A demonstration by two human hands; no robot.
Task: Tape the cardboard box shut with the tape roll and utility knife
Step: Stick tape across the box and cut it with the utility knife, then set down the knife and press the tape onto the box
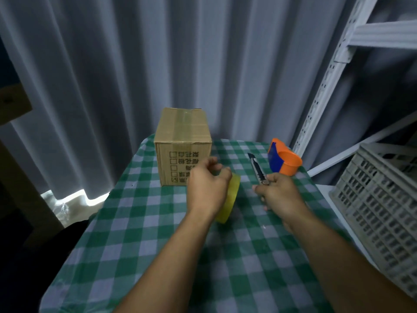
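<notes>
Both my forearms reach out over the green-and-white checked tablecloth (158, 233). My left hand (208, 188) is wrapped around the yellowish tape roll (229, 199), which stands on edge just in front of the cardboard box (182, 141). My right hand (278, 195) is closed on the utility knife (257, 169), its tip pointing away from me. An orange-and-blue tape dispenser (283, 160) sits beyond the knife. Clear tape already runs across the box top, and the flaps lie closed.
</notes>
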